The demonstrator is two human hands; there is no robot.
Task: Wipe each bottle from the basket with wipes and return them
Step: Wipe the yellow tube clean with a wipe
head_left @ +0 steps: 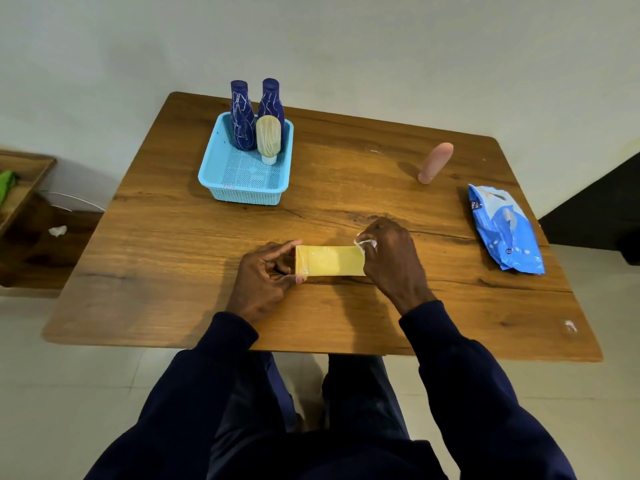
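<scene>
Pinching yellow bottle [329,260] — left hand [263,282]

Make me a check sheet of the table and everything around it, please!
Surface: wooden table, cracks in the grain.
Job's things: blue basket holding two blue bottles and a cream bottle; pink bottle standing on the table; wipes pack at the right edge; yellow bottle held between the hands.
Clutter: white scrap near the right front corner.
Hands: left hand pinches the yellow bottle's end; right hand grips a wipe at the other end.
Cables: nothing seen.
Surroundings: pale wall, tiled floor, low shelf at left.
</scene>
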